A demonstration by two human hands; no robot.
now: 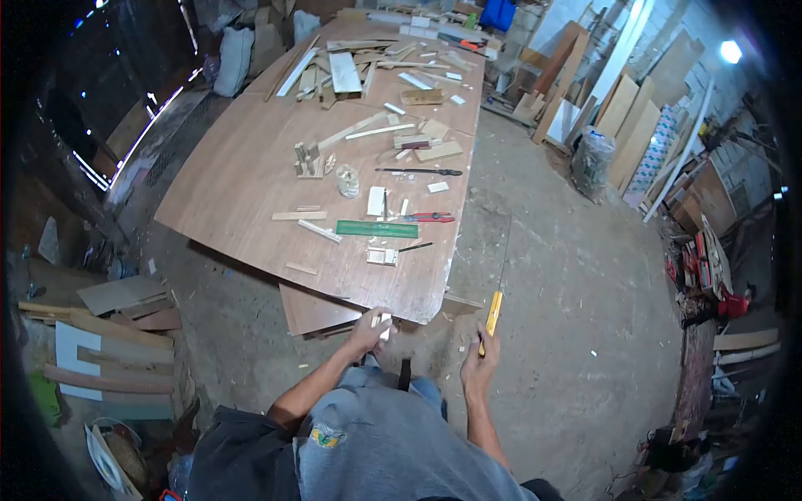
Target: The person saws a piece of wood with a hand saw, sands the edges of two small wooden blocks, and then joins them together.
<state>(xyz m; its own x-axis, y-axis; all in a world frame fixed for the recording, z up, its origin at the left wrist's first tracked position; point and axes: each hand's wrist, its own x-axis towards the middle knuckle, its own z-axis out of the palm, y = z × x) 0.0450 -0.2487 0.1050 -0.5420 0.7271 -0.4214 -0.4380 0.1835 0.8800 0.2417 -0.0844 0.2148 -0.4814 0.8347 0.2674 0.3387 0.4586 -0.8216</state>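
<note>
Close to the table's near edge, my left hand [368, 331] is closed on a small pale wooden piece [383, 324]. My right hand [482, 357] grips the yellow handle [494, 312] of a tool with a long thin blade pointing away, over the floor right of the table [251, 209]. On the tabletop near my left hand are a small white box-like piece [383, 256], a green strip [376, 229], red-handled pliers [430, 217] and thin wooden sticks [319, 231].
A clear jar [347, 180] and a heap of wood offcuts [344, 73] stand farther back on the table. Boards [639, 125] lean on the right wall beside a plastic-wrapped bundle [591, 163]. More planks [109, 376] lie at the left.
</note>
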